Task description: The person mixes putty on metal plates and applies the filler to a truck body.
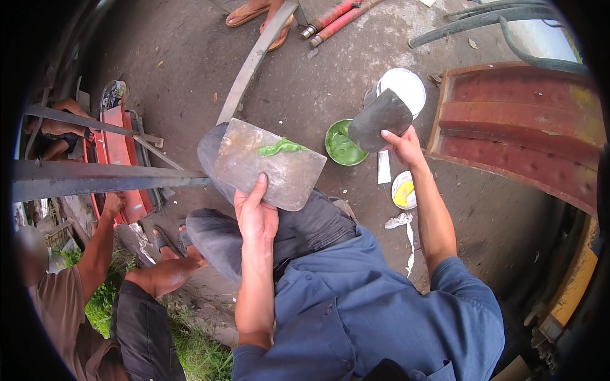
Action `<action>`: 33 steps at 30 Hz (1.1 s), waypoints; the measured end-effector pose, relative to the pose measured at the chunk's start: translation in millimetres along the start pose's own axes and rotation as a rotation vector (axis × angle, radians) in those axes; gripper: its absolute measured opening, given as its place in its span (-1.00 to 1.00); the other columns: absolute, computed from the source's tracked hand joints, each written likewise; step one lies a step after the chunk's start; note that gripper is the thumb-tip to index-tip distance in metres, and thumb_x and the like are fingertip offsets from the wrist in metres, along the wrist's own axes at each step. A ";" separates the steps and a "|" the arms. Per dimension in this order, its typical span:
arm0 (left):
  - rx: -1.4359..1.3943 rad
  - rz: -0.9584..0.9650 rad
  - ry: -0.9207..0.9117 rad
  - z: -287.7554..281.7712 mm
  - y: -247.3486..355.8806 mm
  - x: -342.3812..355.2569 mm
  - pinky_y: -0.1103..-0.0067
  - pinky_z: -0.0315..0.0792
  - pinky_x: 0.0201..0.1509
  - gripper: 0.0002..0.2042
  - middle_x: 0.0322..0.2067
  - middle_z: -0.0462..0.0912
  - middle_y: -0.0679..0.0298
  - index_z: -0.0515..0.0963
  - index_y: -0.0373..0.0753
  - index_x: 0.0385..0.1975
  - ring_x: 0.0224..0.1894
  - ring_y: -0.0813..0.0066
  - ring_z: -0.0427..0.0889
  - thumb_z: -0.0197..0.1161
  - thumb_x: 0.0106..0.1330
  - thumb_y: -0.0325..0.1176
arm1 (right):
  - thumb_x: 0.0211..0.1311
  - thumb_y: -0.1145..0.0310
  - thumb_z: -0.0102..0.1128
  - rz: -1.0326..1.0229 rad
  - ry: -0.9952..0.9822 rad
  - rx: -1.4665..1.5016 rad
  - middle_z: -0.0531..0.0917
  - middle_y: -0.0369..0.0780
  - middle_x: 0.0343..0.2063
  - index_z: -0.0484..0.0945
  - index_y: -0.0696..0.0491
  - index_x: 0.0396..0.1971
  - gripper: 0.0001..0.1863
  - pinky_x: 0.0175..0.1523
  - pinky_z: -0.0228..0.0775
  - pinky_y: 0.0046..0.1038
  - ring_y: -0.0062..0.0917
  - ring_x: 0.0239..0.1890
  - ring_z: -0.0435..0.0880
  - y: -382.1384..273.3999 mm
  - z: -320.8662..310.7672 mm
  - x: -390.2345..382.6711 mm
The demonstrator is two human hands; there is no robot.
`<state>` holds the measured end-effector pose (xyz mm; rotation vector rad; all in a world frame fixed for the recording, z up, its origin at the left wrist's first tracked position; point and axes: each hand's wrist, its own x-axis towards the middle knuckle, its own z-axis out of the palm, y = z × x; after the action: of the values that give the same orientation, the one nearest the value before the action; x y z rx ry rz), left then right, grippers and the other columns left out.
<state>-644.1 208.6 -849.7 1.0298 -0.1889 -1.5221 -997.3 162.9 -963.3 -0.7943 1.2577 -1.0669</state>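
Observation:
My left hand grips the lower edge of a flat grey mixing board, thumb on top, held over my knee. A streak of green putty lies across the board's upper right part. Between the thumb and fingers of my right hand is a dark, thin, round-cornered spreader, tilted. It overlaps the right rim of a tin of green putty standing on the ground. Below the spreader lies a white tube.
A white-topped can stands behind the spreader. A round lid with yellow paste and a white strip lie nearby. Right is a red metal panel; left, metal bars and a co-worker. Red cylinders lie at the back.

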 end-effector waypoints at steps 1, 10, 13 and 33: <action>0.014 -0.024 -0.006 5.2 -5.0 0.7 0.37 0.43 0.25 -0.63 0.09 0.55 0.17 0.40 -0.29 0.16 0.13 0.33 0.53 0.16 0.35 -0.58 | 0.23 0.54 0.24 -0.109 0.016 0.018 0.67 -0.19 -0.12 0.46 0.17 0.05 -0.62 -0.29 0.64 -0.45 -0.48 -0.19 0.69 -15.1 1.4 -8.7; -0.018 -0.353 -0.127 50.6 -50.4 19.7 0.31 0.41 0.24 -0.60 0.07 0.54 0.08 0.35 -0.35 0.16 0.11 0.24 0.55 0.17 0.32 -0.57 | 0.13 0.65 0.29 -0.637 -0.048 -0.160 0.65 -0.20 -0.09 0.50 0.19 0.03 -0.58 0.11 0.42 -0.43 -0.49 -0.05 0.61 -145.9 13.4 -84.0; -0.077 -0.358 -0.203 67.4 -40.1 4.5 0.31 0.43 0.23 -0.61 0.07 0.54 0.08 0.35 -0.36 0.16 0.10 0.25 0.56 0.15 0.34 -0.57 | 0.11 0.62 0.34 -0.694 -0.048 -0.261 0.67 -0.20 -0.18 0.52 0.19 -0.01 -0.60 -0.02 0.45 -0.46 -0.54 -0.18 0.61 -160.3 15.1 -98.7; -0.282 -0.410 -0.397 77.0 -15.2 -37.0 0.33 0.45 0.22 -0.63 0.07 0.56 0.13 0.34 -0.32 0.19 0.10 0.27 0.58 0.10 0.39 -0.54 | 0.31 0.18 0.19 -0.985 -0.538 0.076 0.64 -0.06 -0.02 0.64 0.10 -0.17 -0.70 0.46 -0.03 0.06 -0.01 0.25 0.43 -150.6 47.9 -95.0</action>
<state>-712.2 211.5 -796.0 0.5522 -0.0344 -2.0540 -976.7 197.3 -783.3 -1.5840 0.3166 -1.5010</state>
